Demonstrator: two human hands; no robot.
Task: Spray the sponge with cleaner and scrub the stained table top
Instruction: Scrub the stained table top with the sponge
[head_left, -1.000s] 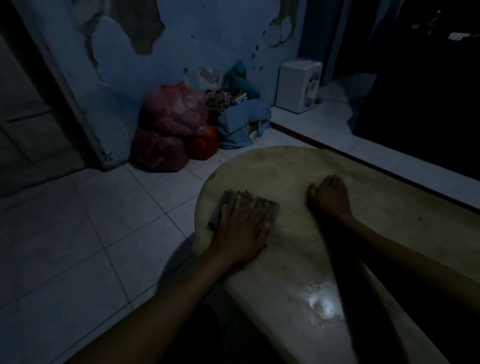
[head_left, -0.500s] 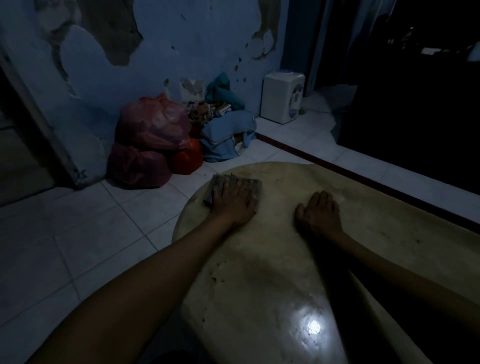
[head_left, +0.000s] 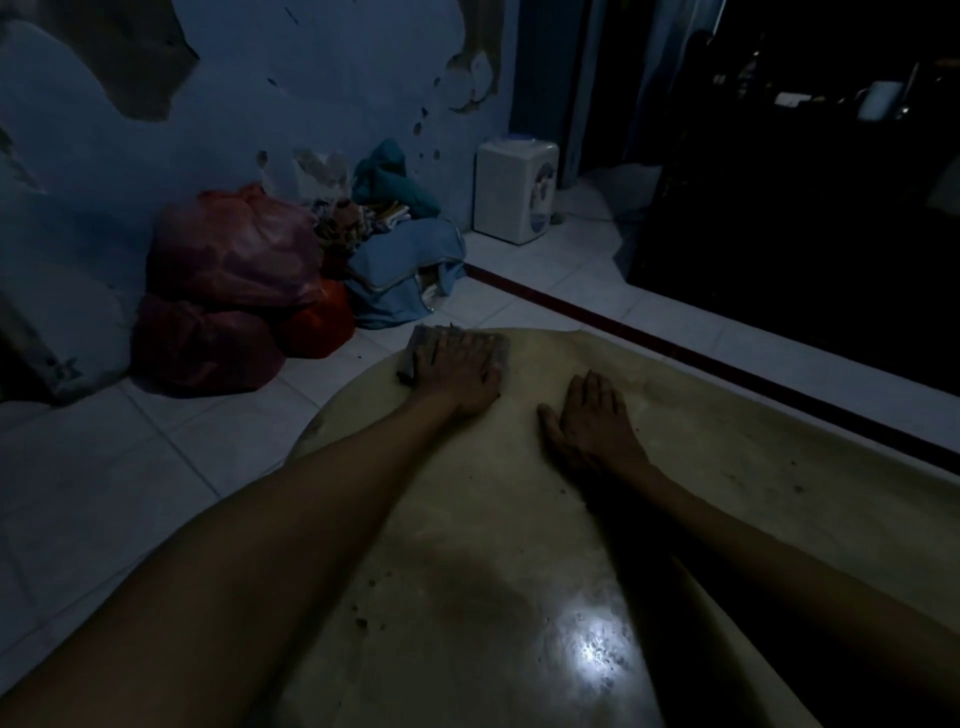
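Table top (head_left: 519, 519), sponge (head_left: 410, 353) under left hand (head_left: 457, 371)

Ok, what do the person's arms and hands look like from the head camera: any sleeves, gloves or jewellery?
Both forearms are bare as far as the frame shows, with no sleeve in view. The left hand and the right hand wear no gloves. No watch, bracelet or ring shows at either wrist or on the fingers, though the dim light could hide something small.
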